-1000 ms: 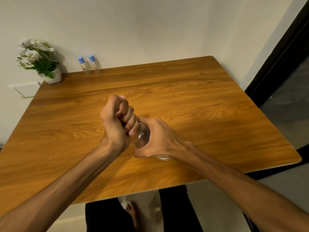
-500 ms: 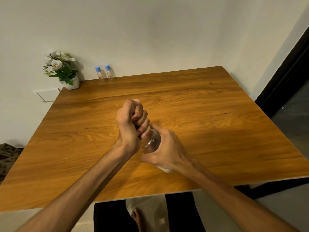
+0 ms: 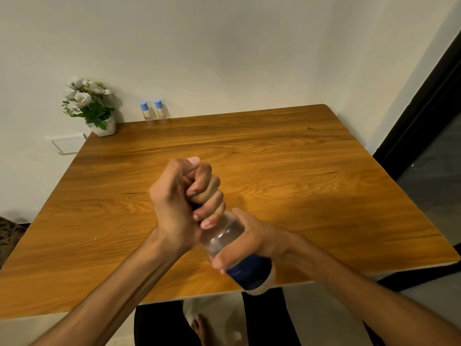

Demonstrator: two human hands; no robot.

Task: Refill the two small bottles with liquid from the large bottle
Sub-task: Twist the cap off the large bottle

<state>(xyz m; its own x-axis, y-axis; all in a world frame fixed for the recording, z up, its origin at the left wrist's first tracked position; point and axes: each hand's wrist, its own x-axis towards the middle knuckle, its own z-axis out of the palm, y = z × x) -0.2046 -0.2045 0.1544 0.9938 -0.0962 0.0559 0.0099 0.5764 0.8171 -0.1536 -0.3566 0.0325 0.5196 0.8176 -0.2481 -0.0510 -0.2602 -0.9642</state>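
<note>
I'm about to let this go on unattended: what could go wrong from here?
1. The large bottle is held tilted over the table's near edge while the left hand grips its cap; if the cap gives suddenly, liquid may slosh out.
2. The small bottles stand capped by the far wall, a long reach.

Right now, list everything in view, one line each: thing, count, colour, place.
large bottle: one, clear with a dark blue label, held tilted above the table's near edge
cap: one, dark blue, mostly hidden inside the left grip
small bottles: two, clear with light blue caps, side by side at the table's far edge by the wall
flower pot: one, white, with white flowers and green leaves, far left corner
table: one, brown wood grain
wall plate: one, white, on the wall left of the table
left hand: curled round the cap
right hand: grips the large bottle's body
</note>
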